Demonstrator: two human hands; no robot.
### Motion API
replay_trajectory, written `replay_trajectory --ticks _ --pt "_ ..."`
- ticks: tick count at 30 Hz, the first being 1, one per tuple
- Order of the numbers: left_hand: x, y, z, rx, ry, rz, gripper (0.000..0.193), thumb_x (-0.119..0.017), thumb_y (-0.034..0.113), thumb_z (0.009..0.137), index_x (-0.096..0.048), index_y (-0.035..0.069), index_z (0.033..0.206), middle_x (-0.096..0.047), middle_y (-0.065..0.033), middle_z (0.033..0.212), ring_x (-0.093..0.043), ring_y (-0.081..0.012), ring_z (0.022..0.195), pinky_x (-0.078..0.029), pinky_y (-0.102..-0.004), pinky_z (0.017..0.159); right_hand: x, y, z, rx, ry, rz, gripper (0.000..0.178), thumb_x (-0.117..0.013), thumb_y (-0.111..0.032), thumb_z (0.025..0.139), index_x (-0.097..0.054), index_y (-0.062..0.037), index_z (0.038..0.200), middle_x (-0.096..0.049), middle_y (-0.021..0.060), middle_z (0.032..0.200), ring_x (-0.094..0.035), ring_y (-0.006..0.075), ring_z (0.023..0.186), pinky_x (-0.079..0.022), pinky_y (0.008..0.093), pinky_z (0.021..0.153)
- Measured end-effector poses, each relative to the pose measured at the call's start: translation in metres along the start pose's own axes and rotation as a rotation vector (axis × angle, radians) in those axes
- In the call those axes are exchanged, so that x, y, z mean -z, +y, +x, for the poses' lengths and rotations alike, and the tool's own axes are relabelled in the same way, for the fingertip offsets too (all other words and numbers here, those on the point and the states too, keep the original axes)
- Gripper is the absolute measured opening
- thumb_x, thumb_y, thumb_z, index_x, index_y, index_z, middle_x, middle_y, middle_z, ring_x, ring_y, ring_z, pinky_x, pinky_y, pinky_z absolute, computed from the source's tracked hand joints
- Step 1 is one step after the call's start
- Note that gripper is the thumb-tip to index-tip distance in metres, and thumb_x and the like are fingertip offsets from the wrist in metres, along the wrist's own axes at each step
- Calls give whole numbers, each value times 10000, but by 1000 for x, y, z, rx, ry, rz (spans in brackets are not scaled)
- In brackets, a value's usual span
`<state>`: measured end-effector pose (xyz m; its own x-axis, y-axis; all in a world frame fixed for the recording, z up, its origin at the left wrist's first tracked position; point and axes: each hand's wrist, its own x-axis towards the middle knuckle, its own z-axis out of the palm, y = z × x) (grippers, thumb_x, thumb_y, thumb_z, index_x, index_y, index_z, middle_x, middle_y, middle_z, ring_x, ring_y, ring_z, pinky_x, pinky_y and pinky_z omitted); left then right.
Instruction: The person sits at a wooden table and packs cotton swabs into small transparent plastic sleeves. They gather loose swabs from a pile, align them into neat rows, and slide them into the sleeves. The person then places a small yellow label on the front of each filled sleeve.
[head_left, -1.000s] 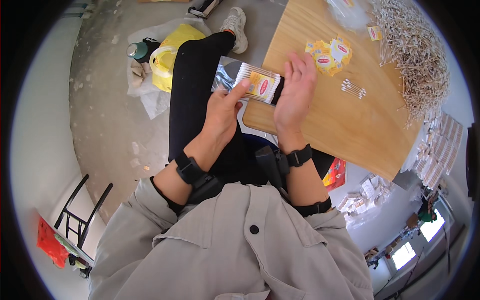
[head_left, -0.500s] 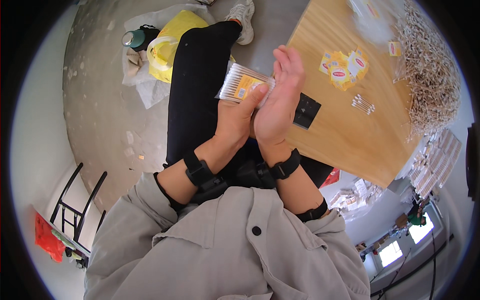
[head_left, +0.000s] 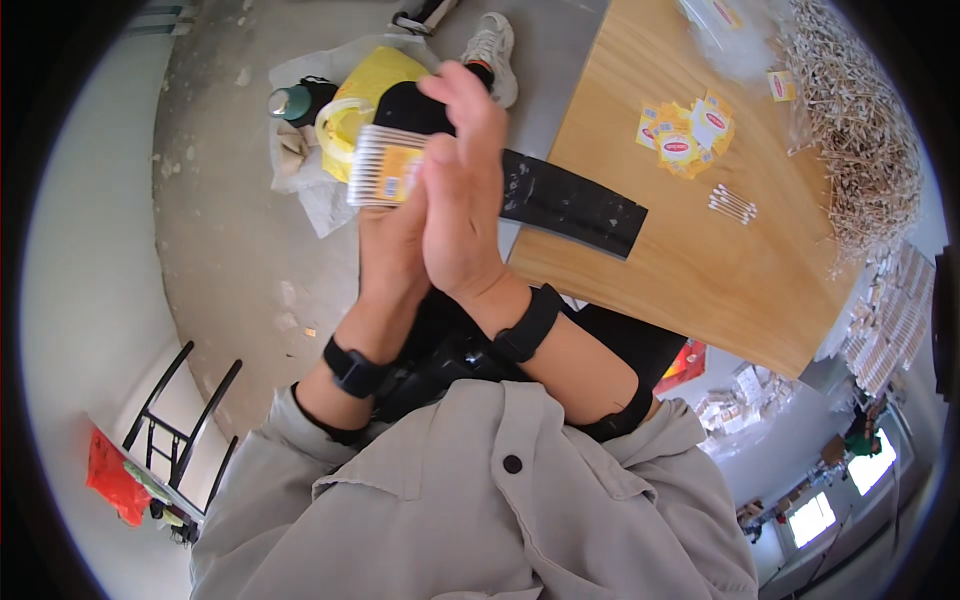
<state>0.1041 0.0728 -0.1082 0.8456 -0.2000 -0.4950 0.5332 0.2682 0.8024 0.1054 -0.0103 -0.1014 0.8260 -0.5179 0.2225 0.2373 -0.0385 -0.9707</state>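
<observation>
A flat clear pack of white cotton swabs [head_left: 376, 168] with a yellow label is held up in front of me, over my leg. My left hand [head_left: 391, 245] is closed round its lower part, with its fingers mostly hidden behind the pack and my other hand. Against the pack's right end lies the palm of my right hand [head_left: 465, 200], its fingers stretched upward and not wrapped round anything. The two hands touch each other.
On the wooden table [head_left: 590, 285] lie yellow paper labels [head_left: 685, 135], several loose swabs [head_left: 733, 204] and a big heap of swabs [head_left: 860, 140]. A black strip [head_left: 575, 208] crosses the table edge. A yellow bag [head_left: 380, 75] and a bottle [head_left: 289, 102] rest on the floor at left.
Both hands have moved left with the swab pack. My right palm now covers more of its right end, and the black strip shows more fully.
</observation>
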Motion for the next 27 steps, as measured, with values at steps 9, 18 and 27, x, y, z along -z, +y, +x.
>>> replay_trajectory --ticks 9,18,27 --pt "19 62 -31 240 -277 -180 319 -681 138 918 -581 57 1211 -679 -56 1077 -662 -144 957 -537 -285 809 91 -64 17 -400 -573 172 265 -667 -44 878 -636 -27 1140 -613 58 1112 -590 131 1016 -481 268 875" --pt "-20 36 -60 363 -482 -82 286 -697 122 909 -610 53 1172 -676 -49 1084 -652 -128 984 -535 -273 828 141 -88 -26 -304 -394 -17 100 -698 -29 832 -651 -20 919 -617 34 863 -609 100 754 -506 258 682" --pt "-52 29 -79 184 -436 49 279 -656 190 943 -589 74 1187 -686 -51 1086 -676 -151 969 -555 -299 777 161 -103 -55 -24 -85 -140 101 -707 -43 826 -645 -16 901 -611 61 857 -620 140 751 -502 268 676"
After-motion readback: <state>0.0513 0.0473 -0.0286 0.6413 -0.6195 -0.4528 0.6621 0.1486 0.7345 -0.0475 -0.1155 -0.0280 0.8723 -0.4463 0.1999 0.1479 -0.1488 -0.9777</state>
